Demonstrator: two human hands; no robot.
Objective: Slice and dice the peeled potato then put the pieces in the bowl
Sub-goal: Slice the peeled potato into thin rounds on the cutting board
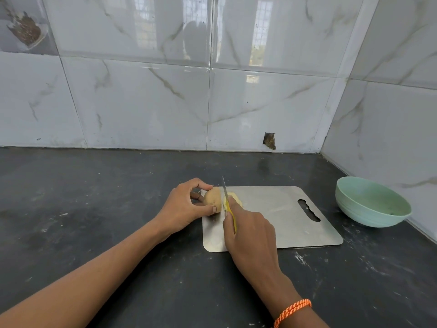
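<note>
Steel board (pixel 283 216) lies flat on a dark counter (pixel 94 209), its handle slot toward the right. The potato (pixel 212 199) sits at the board's far-left corner, partly over the edge, w/ tan surface showing on the uncut part. Left hand (pixel 183 208) holds it — thumb and fingers curled round the left end, one fingertip pressed against the near side. Just right of the uncut part, pale yellow slices (pixel 235 198) lean together on the board, touching the knife.

Right hand (pixel 250 233) grips the knife (pixel 225 189) by its yellow handle, fingers wrapped round it, index finger stretched fwd along the top. Blade points away from the person, edge down, standing in the gap between the uncut part and the slices. How deep the blade sits can't be told from this angle.

Orange braided band (pixel 293 312) circles the right wrist.

Green bowl (pixel 371 202) stands on the counter well right of the board, near the corner where two tiled walls (pixel 142 102) meet — nothing from the potato shows inside it, only a small dark speck near the bottom. A small chipped hole (pixel 269 140) marks the back wall just above the counter, behind the board. Both forearms are bare.
</note>
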